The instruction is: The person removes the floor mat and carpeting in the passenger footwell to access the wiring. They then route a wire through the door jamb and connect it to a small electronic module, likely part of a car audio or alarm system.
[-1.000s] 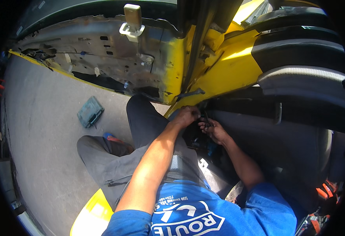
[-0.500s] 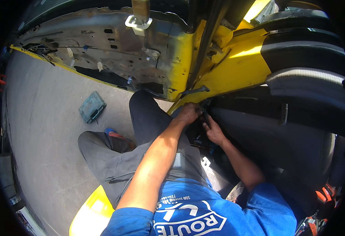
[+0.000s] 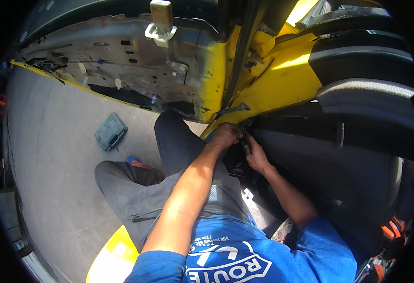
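Both my hands are close together in the dark gap beside the yellow door sill (image 3: 268, 104) of a car. My left hand (image 3: 227, 136) is closed, its fingers curled at the near end of the sill. Just to its right, my right hand (image 3: 255, 154) is closed with the thumb pointing up, around something small and dark. Shadow hides what the fingers of either hand hold. A dark lever-like piece (image 3: 234, 109) lies on the sill just beyond my hands.
An open yellow door (image 3: 188, 52) with its bare metal inner side fills the far left. On the grey concrete floor (image 3: 51, 155) lies a teal tool case (image 3: 111, 131). A dark grey seat (image 3: 320, 165) is at my right, and orange-and-black tools (image 3: 393, 228) are at the right rim.
The view has shifted slightly, so the door sits a little lower in it. My hands stay together at the same spot, with only slight finger movement.
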A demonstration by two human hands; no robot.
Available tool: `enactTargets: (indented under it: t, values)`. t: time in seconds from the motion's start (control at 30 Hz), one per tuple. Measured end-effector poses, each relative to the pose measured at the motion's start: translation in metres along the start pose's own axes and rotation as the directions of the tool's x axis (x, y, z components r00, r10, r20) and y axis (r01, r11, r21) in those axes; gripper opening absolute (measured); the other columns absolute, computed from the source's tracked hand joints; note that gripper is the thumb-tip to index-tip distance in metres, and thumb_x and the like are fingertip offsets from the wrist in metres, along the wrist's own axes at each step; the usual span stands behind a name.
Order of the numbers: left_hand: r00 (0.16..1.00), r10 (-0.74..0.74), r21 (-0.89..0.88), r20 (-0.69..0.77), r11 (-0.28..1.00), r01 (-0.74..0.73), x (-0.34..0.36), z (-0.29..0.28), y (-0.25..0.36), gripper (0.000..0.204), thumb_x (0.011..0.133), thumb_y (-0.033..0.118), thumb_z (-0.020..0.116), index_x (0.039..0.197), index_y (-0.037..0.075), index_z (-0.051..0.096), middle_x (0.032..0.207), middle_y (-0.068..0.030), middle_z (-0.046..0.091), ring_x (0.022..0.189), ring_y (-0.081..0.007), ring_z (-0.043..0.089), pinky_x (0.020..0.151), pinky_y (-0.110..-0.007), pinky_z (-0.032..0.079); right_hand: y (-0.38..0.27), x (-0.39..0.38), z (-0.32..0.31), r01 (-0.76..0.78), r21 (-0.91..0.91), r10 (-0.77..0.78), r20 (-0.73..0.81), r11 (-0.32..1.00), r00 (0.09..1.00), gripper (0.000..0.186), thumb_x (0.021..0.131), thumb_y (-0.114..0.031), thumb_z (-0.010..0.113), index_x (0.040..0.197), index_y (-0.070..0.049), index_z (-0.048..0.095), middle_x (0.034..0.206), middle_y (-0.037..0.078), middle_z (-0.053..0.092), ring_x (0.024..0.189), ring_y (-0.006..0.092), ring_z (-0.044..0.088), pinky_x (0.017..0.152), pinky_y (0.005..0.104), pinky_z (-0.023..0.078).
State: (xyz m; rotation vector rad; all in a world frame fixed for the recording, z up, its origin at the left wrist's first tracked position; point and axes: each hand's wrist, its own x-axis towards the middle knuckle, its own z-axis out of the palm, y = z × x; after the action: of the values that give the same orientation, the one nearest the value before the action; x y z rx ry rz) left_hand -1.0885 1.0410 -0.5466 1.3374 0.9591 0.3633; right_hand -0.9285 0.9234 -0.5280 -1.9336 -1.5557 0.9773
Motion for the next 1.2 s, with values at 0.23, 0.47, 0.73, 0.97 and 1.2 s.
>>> enactTargets:
  t: [0.23, 0.47, 0.73, 0.97, 1.2]
  values:
    - [0.986, 0.137, 0.328, -0.099, 0.940, -0.098, 0.005, 0.005, -0.008, 0.019, 0.084, 0.017, 0.073, 0.100, 0.008, 0.079, 0.091, -0.0124, 0.077, 0.084, -0.0252, 0.075, 0.080, -0.039, 0.058, -0.003, -0.004, -0.021, -0.481, 0.651, 0.401, 0.282, 0.587, 0.871, 0.039, 0.098, -0.013, 0.068, 0.135, -0.008, 0.056, 0.093, 0.003, 0.063, 0.073, 0.0099, 0.063, 0.061, 0.0300, 0.058]
    - [0.990, 0.140, 0.318, -0.021, 0.940, -0.126, 0.004, 0.004, -0.012, 0.019, 0.087, 0.015, 0.067, 0.102, 0.007, 0.076, 0.088, -0.0102, 0.077, 0.080, -0.0223, 0.075, 0.079, -0.038, 0.058, -0.008, -0.001, -0.012, -0.394, 0.802, 0.364, 0.239, 0.449, 0.900, 0.039, 0.088, -0.019, 0.073, 0.123, -0.011, 0.059, 0.097, 0.002, 0.061, 0.066, 0.0113, 0.056, 0.054, 0.0302, 0.054]
    - [0.999, 0.045, 0.110, -0.024, 0.993, -0.042, 0.008, 0.003, -0.011, 0.021, 0.084, 0.018, 0.070, 0.100, 0.004, 0.075, 0.090, -0.0119, 0.076, 0.078, -0.0195, 0.075, 0.076, -0.035, 0.058, 0.004, -0.005, -0.016, -0.560, 0.565, 0.366, 0.427, 0.606, 0.827, 0.027, 0.101, -0.021, 0.058, 0.123, -0.006, 0.065, 0.102, 0.004, 0.064, 0.087, 0.0159, 0.060, 0.074, 0.0334, 0.053]
    - [0.967, 0.254, 0.462, -0.020, 0.860, -0.217, 0.014, 0.001, -0.023, 0.019, 0.085, 0.016, 0.070, 0.099, 0.006, 0.078, 0.095, -0.0111, 0.077, 0.087, -0.0249, 0.075, 0.082, -0.036, 0.058, 0.012, -0.008, -0.002, -0.126, 0.038, 0.122, 0.076, 0.991, 0.990, 0.041, 0.106, -0.021, 0.052, 0.138, 0.004, 0.054, 0.133, 0.027, 0.064, 0.124, 0.0413, 0.062, 0.108, 0.0433, 0.045]
    - [0.991, 0.133, 0.363, 0.019, 0.922, -0.131, 0.009, 0.002, -0.018, 0.019, 0.086, 0.015, 0.069, 0.098, 0.004, 0.078, 0.096, -0.0115, 0.078, 0.088, -0.0265, 0.075, 0.084, -0.037, 0.057, 0.004, -0.006, 0.012, 0.026, -0.166, -0.028, -0.008, 0.986, 1.000, 0.042, 0.105, -0.016, 0.051, 0.142, 0.003, 0.051, 0.136, 0.030, 0.056, 0.131, 0.0487, 0.050, 0.111, 0.0517, 0.040]
